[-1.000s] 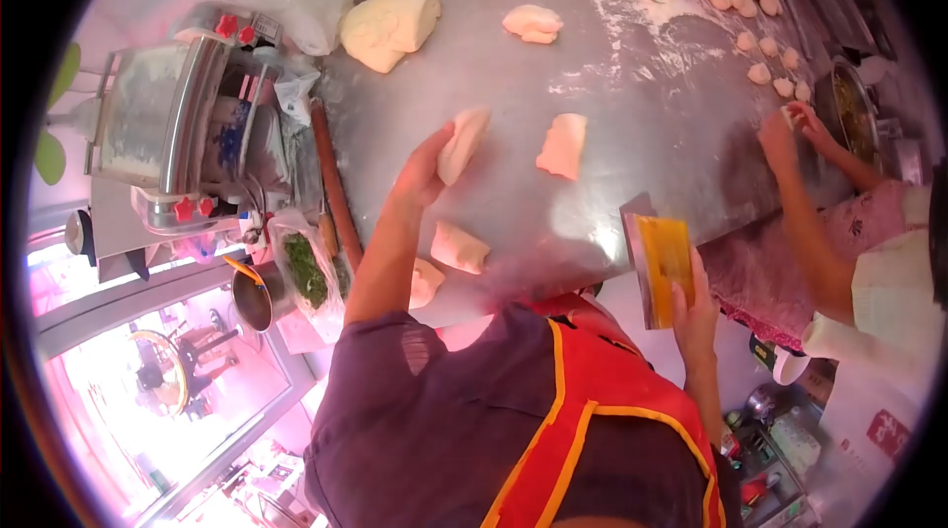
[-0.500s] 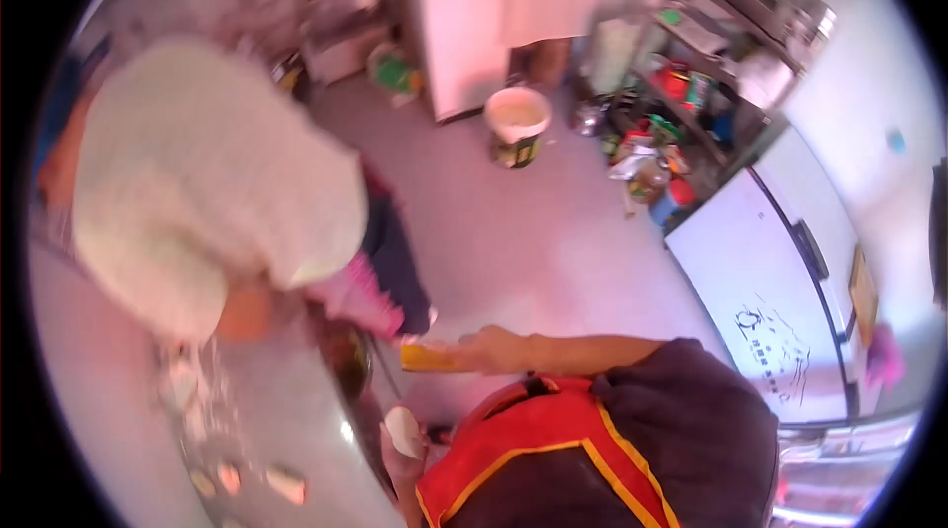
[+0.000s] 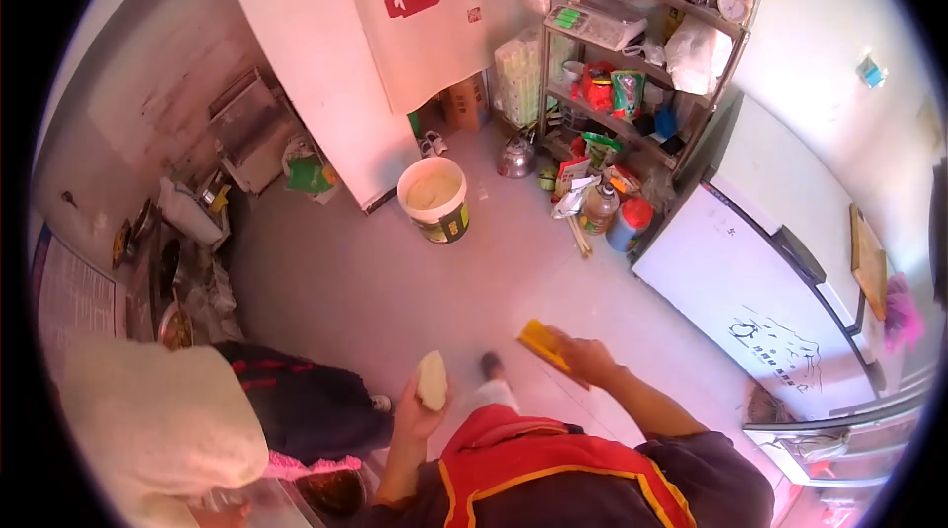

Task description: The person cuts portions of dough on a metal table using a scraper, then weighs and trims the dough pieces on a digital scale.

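Note:
In the head view my left hand [image 3: 420, 414], low in the middle, is wrapped round a pale, smooth, oval lump [image 3: 433, 380]; its exact kind cannot be made out. My right hand [image 3: 585, 360] grips a flat yellow rectangular tool [image 3: 543, 343] by one end, and the far end points up and left. The two are held well apart above the floor, in front of my red and dark apron [image 3: 543, 449]. A dark bowl or pot [image 3: 334, 493] stands below and left of my left hand.
A co-worker in a pale top [image 3: 158, 419] bends over at lower left. Ahead stands a white bucket [image 3: 434, 197] on the floor. Metal shelving [image 3: 647, 49] and bottles [image 3: 600, 207] are beyond it, with a white chest freezer [image 3: 760, 261] on the right.
My view has swung left to right and lifted, away from the metal counter toward the bucket and shelves. My hands have moved farther apart, still holding the lump and yellow tool.

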### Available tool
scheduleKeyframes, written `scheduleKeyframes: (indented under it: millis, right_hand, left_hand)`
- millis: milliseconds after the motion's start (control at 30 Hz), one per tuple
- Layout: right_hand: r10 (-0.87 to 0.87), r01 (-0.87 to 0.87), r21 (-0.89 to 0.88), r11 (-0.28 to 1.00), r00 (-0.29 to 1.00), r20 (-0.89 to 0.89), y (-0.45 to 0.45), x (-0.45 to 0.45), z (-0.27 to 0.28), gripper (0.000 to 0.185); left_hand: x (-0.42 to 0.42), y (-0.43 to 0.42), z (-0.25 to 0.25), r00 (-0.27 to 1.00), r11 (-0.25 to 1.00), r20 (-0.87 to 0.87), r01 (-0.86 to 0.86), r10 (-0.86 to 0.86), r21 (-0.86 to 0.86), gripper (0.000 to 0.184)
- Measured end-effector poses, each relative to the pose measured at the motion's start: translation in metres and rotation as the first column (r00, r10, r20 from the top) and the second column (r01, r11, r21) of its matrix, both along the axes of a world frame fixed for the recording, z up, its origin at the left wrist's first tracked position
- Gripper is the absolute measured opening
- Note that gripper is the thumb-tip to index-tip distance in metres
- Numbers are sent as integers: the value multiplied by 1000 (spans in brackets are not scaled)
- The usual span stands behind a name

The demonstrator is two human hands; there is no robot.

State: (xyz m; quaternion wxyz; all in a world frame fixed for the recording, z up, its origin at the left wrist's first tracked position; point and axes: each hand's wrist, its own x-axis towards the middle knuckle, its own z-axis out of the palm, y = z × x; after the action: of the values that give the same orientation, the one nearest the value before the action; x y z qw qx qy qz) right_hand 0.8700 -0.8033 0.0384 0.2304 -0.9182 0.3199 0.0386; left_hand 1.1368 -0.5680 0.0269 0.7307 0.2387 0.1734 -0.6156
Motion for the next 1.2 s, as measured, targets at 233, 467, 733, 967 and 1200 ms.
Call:
scheduleKeyframes:
  millis: [233,467,733,967,1200]
  right_hand:
    - [-427,450,18,893,859,-283,-129,-79,-97,65]
    - [-594,749,136,648,609,-525,-169,-173,-165,64]
    - [-791,881,294,370,464,-398,-271,-97,-165,39]
    - [-836,834,271,480,529,-146,-475,-33,-166,53]
    - [-941,912,276,302,332,-70,-593,26,-88,60]
  left_hand:
    - [95,-230,-32,933,933,120,350,-340,-78,42]
    - [130,-478,6,766,788,266,615,-585,-36,43]
    - [143,-765,84,628,748,597,660,-499,-70,43]
    - [168,-961,160,434,821,834,569,-342,40,49]
    - [198,-1177,183,-491,941,825,310,281,-136,40]
